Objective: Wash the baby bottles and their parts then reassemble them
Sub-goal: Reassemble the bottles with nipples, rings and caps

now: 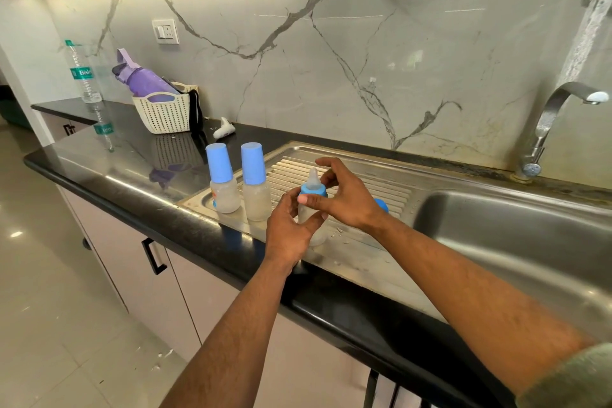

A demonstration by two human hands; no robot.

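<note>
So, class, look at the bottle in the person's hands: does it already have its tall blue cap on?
No: the held bottle shows a bare teat above its blue ring, unlike the two capped bottles beside it.

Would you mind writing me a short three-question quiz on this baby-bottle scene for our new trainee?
1. True or false: the two capped baby bottles stand on the draining board of the sink.
2. Which hand grips the body of the uncapped bottle: A) left hand, B) right hand, C) neither?
3. Fill in: the right hand's fingers pinch the bottle's blue ____ below the teat.

Key: 1. True. 2. A. 3. collar ring.
</note>
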